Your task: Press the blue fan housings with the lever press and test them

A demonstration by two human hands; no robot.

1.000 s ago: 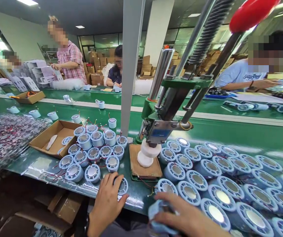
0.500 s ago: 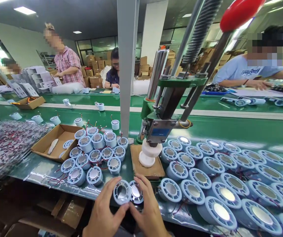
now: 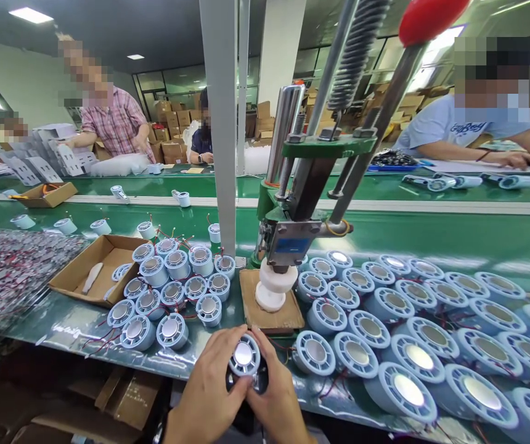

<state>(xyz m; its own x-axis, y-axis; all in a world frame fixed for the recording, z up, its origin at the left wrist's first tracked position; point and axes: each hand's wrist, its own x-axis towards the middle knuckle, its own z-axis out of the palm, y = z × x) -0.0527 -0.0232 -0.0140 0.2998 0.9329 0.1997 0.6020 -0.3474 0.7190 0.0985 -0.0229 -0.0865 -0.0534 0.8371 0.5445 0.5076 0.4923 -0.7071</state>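
Close to the bench's front edge, my left hand (image 3: 212,385) and my right hand (image 3: 275,388) are closed around one light blue round housing (image 3: 243,355). A spoked ring and a shiny silver disc form its top, tilted towards me. Both thumbs meet at its near side, and the fingers curl about its sides. Dark material shows below the ring, mostly hidden by the hands. Just beyond them stands a green hand-lever press (image 3: 293,240) with a red knob (image 3: 431,18). Its white round head (image 3: 278,279) sits above a white round seat (image 3: 269,297) on a brown board (image 3: 251,314).
Rows of similar blue housings (image 3: 369,327) with thin wires fill the right; another cluster (image 3: 172,293) stands left. A cardboard tray (image 3: 68,280) holds blue rings and a white blade-like piece. A grey post (image 3: 222,123) rises behind. Several people work across the green bench.
The blue ring in my left hand and the darker silver-centred part in my right were side by side; now they are together, ring on top. The view has shifted slightly right.
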